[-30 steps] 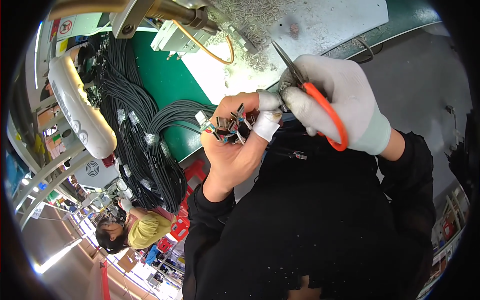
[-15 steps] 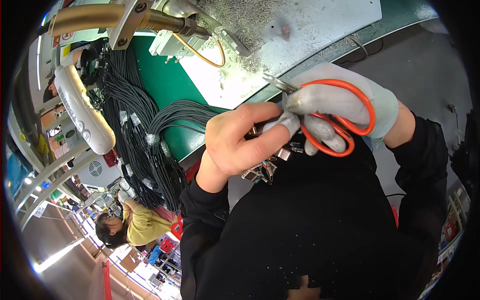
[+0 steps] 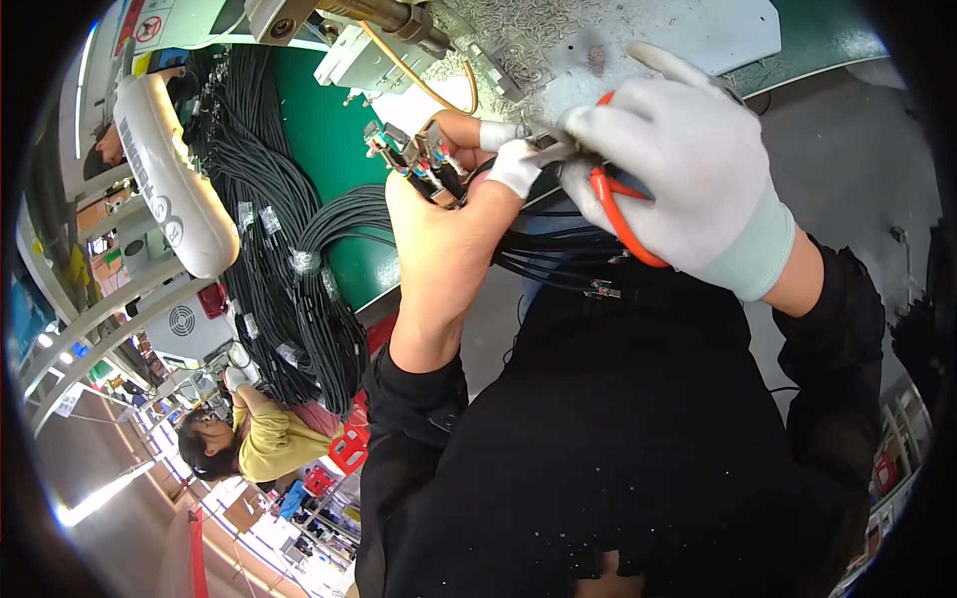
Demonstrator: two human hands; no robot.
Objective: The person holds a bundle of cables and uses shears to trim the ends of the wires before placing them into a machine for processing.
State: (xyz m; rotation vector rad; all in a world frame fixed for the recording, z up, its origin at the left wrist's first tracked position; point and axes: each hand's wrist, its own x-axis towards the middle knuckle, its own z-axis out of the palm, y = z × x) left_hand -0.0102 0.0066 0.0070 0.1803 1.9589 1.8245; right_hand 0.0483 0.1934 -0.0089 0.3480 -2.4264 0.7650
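My left hand [image 3: 439,234], with white covers on the thumb and a finger, is closed around a bunch of black cables [image 3: 558,254]. Small metal connectors [image 3: 424,164] with coloured wires stick out above its palm. In my gloved right hand [image 3: 688,164] are scissors with red loop handles [image 3: 620,214]. Their metal blades [image 3: 553,151] meet the covered fingertips of my left hand. What lies between the blades is too small to make out. Lower down, more loose connector ends [image 3: 602,290] hang in front of my black clothing.
A thick bundle of black cables [image 3: 289,229] drapes over the green tabletop [image 3: 329,149] to the left. Beyond my hands, a metal machine fixture [image 3: 369,60] stands by a pale board [image 3: 658,30] strewn with clippings. A person in yellow [image 3: 269,439] works farther left.
My left hand has turned over, so the connectors now point up and away. My right hand has moved away from my body with the scissors, bringing the blades to the left fingertips.
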